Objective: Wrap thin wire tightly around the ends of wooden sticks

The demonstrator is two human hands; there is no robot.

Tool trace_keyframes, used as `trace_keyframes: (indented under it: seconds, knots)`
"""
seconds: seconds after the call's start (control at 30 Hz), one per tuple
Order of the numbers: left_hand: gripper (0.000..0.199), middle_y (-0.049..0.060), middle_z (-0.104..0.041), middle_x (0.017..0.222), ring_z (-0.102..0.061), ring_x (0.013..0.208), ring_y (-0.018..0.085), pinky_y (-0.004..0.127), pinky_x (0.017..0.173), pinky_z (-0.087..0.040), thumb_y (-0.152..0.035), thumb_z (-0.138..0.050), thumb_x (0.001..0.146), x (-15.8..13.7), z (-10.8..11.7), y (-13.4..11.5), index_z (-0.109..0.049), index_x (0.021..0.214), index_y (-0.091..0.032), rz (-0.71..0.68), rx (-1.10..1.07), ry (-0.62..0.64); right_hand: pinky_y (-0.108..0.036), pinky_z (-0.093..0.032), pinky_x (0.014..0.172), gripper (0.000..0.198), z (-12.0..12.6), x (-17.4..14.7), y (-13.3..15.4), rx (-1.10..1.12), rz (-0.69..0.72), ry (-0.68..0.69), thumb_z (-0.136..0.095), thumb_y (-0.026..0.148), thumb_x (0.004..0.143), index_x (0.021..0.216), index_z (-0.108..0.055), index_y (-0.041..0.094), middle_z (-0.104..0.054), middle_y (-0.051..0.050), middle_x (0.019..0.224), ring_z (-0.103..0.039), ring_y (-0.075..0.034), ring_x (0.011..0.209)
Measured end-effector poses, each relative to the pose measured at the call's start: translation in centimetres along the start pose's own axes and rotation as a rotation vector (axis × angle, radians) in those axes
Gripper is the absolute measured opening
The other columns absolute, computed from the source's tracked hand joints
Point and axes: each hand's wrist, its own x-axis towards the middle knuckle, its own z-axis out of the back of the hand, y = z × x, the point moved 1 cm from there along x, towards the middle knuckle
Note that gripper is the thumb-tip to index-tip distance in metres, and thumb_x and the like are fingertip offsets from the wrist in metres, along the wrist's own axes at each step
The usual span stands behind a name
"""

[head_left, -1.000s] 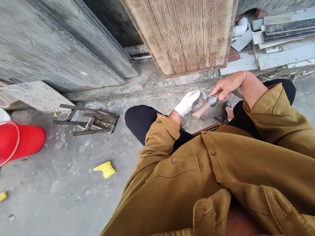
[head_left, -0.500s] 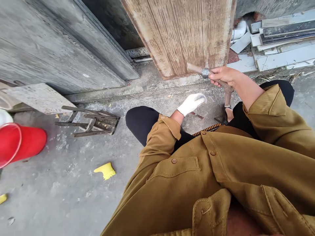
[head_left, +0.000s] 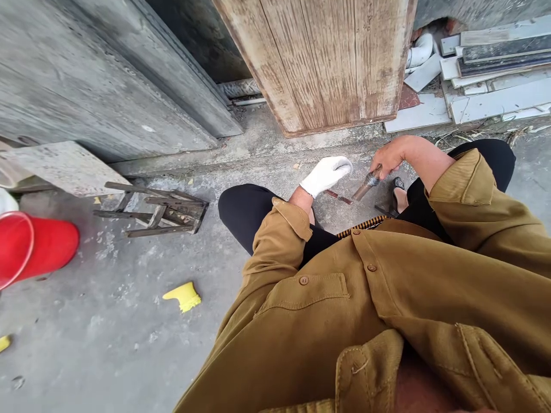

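Wire-wrapped stick (head_left: pixel 363 189) gripped in bare right hand (head_left: pixel 386 158); wire coil (head_left: pixel 373 175) exposed just beside grip, free end projected beyond, leftward. Gloved left hand (head_left: pixel 329 174) curled, apart from stick; whether anything is pinched cannot be told.

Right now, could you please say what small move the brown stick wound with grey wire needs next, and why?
Perhaps the bare right hand should raise the wire-wound brown stick slightly, since in this view its lower end nearly meets the tip of the thin reddish-brown rod near the white-gloved left hand.
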Motion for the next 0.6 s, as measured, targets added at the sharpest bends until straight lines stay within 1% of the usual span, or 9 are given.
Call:
trace_keyframes:
  seconds: [0.03,0.07,0.13,0.23,0.33,0.4,0.43,0.5,0.6]
  knots:
    - [0.017,0.003,-0.069,0.085,-0.062,0.084,0.019,0.03,0.086,-0.046,-0.026,-0.059,0.087,0.1,0.1,0.3,-0.073,0.084,-0.016,0.014,-0.023,-0.017,-0.031,-0.047,0.067,0.029,0.1,-0.6,0.3,-0.01,-0.06,0.201,-0.092,0.03,0.07,0.096,-0.085,0.021,-0.063,0.002,0.062,-0.057,-0.015,0.058]
    - [0.016,0.003,-0.07,0.086,-0.063,0.086,0.02,0.03,0.087,-0.047,-0.025,-0.06,0.086,0.3,0.1,0.6,-0.073,0.085,-0.016,0.033,-0.06,-0.04,-0.03,-0.047,0.068,0.036,0.5,-1.2,0.7,0.006,-0.063,0.306,-0.09,0.031,0.073,0.107,-0.084,0.021,-0.065,0.002,0.065,-0.057,-0.014,0.059]
    - [0.015,0.003,-0.071,0.088,-0.064,0.087,0.019,0.03,0.087,-0.048,-0.025,-0.061,0.085,0.5,0.2,1.2,-0.073,0.086,-0.015,0.067,-0.163,-0.09,-0.029,-0.048,0.072,0.046,1.7,-2.5,1.3,0.06,0.017,0.311,-0.087,0.038,0.078,0.121,-0.081,0.022,-0.068,0.002,0.074,-0.059,-0.013,0.065]
    - [0.016,0.004,-0.072,0.089,-0.065,0.085,0.018,0.028,0.084,-0.05,-0.029,-0.066,0.085,0.8,-0.2,2.0,-0.073,0.089,-0.015,0.093,-0.321,-0.147,-0.029,-0.047,0.075,0.055,3.3,-4.0,1.2,0.147,0.133,0.178,-0.083,0.047,0.082,0.131,-0.077,0.023,-0.069,0.001,0.081,-0.06,-0.014,0.073]
    - [0.019,0.004,-0.07,0.083,-0.06,0.071,0.014,0.026,0.072,-0.049,-0.034,-0.071,0.086,0.7,-1.1,2.2,-0.071,0.087,-0.016,0.135,-0.46,-0.186,-0.027,-0.044,0.07,0.062,3.8,-4.5,0.6,0.313,0.242,0.081,-0.081,0.054,0.083,0.136,-0.073,0.022,-0.065,0.001,0.08,-0.055,-0.013,0.068]
    - [0.023,0.002,-0.064,0.073,-0.053,0.059,0.011,0.024,0.062,-0.045,-0.039,-0.07,0.089,0.5,-1.9,1.8,-0.069,0.086,-0.016,0.15,-0.526,-0.131,-0.027,-0.043,0.066,0.06,3.6,-4.4,0.5,0.421,0.305,-0.019,-0.078,0.057,0.085,0.133,-0.073,0.021,-0.063,0.0,0.079,-0.051,-0.012,0.065]
    - [0.025,0.001,-0.061,0.069,-0.05,0.055,0.01,0.023,0.058,-0.042,-0.04,-0.068,0.091,0.3,-2.2,1.5,-0.069,0.087,-0.016,0.146,-0.54,-0.074,-0.027,-0.044,0.065,0.059,3.4,-4.2,0.6,0.452,0.311,-0.08,-0.076,0.058,0.087,0.132,-0.073,0.02,-0.063,-0.001,0.079,-0.05,-0.013,0.064]
    - [0.026,0.0,-0.056,0.064,-0.049,0.053,0.01,0.022,0.054,-0.039,-0.04,-0.064,0.095,-0.1,-2.7,0.6,-0.069,0.089,-0.015,0.131,-0.532,0.065,-0.029,-0.046,0.067,0.055,2.9,-3.5,0.9,0.444,0.241,-0.23,-0.069,0.057,0.093,0.134,-0.071,0.02,-0.065,-0.003,0.081,-0.053,-0.015,0.067]
    - [0.024,-0.001,-0.054,0.064,-0.048,0.055,0.01,0.021,0.055,-0.038,-0.035,-0.058,0.098,-0.6,-2.7,-0.7,-0.069,0.095,-0.014,0.118,-0.425,0.213,-0.032,-0.05,0.074,0.057,2.3,-2.2,1.1,0.237,-0.001,-0.453,-0.065,0.051,0.097,0.144,-0.066,0.019,-0.072,-0.008,0.093,-0.063,-0.021,0.079]
